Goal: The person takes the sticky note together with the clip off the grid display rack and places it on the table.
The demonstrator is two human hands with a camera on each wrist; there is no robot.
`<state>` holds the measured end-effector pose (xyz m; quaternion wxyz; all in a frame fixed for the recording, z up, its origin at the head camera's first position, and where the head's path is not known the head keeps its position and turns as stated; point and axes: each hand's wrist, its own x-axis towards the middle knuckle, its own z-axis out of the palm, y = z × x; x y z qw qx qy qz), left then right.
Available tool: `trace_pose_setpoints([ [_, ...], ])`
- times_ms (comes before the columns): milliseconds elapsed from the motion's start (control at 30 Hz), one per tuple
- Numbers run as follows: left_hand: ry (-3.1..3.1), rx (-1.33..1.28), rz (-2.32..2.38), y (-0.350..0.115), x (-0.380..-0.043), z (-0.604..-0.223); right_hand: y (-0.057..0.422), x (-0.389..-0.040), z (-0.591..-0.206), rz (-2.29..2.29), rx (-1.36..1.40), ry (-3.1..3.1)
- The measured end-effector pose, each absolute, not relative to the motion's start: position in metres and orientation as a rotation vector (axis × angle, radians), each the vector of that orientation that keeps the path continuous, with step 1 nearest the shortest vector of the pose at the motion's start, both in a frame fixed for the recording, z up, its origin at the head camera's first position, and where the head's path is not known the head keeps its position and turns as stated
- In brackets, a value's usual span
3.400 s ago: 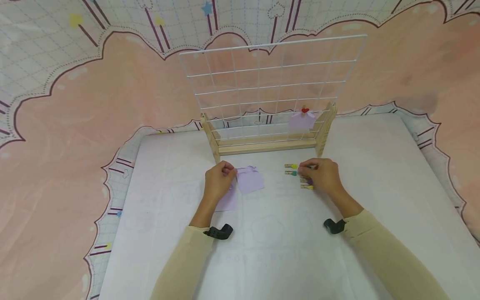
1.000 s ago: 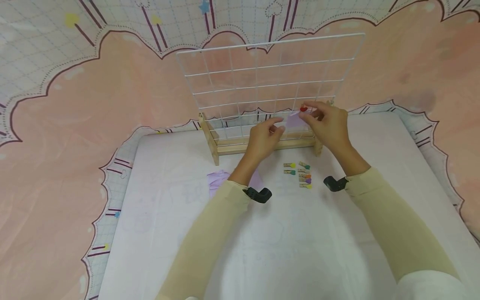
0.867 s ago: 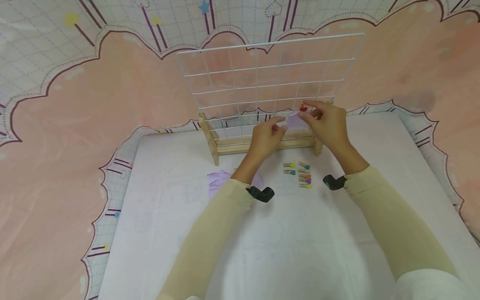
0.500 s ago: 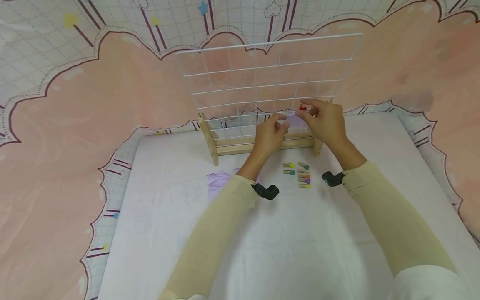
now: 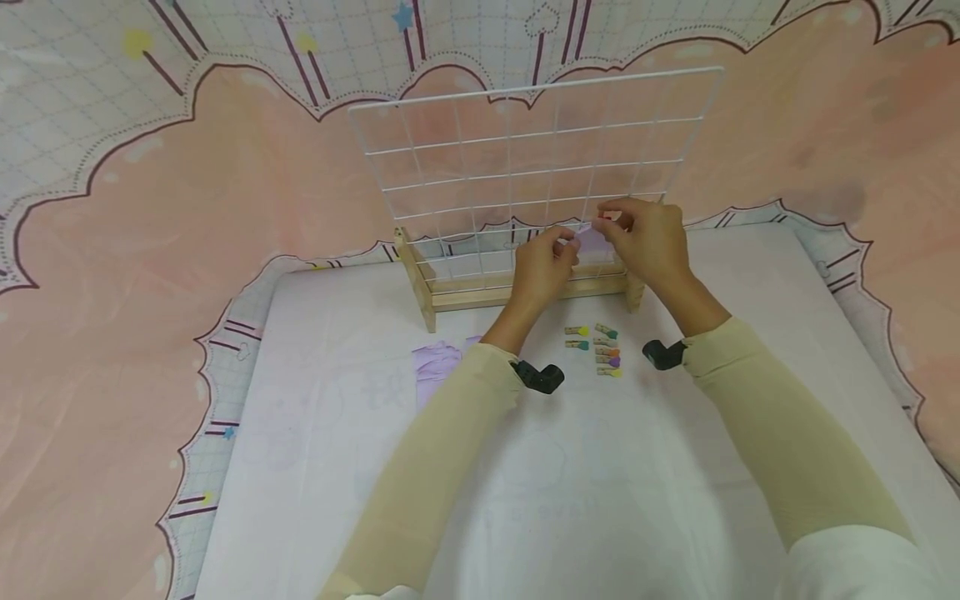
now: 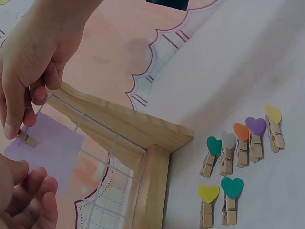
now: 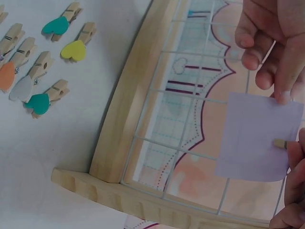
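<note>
A square lilac paper (image 7: 252, 138) hangs in front of the lower right of a white wire grid with a wooden base (image 5: 472, 297). At the paper's top edge sits a small wooden clothespin (image 6: 28, 139) with a red heart (image 5: 609, 217), mostly hidden by fingers. My right hand (image 5: 651, 237) pinches this clothespin between thumb and finger. My left hand (image 5: 544, 262) holds the paper's left corner, its thumb and fingertips on the edge. Both wrist views show the paper flat against the wires.
Several clothespins with coloured hearts (image 6: 232, 188) lie in two columns in front of the rack. More lilac paper (image 5: 435, 367) lies on the white tabletop (image 5: 337, 467), partly behind the left forearm. A patterned peach cloth (image 5: 285, 167) surrounds the table.
Both hands have risen from the tabletop papers and clothespins to the paper on the grid. Over the last second the left hand moved right to the paper's corner; the right shifted slightly left.
</note>
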<state>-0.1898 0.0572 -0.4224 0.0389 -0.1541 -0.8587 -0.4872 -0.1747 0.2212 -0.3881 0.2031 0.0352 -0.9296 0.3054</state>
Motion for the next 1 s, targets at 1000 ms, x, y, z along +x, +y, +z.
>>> trace_pose_setpoints([
  [1000,-2.634,-0.472,-1.446,0.0553,-0.1886,-0.4230,0.2174,-0.1771,-0.3943,0.988,0.111,-2.431],
])
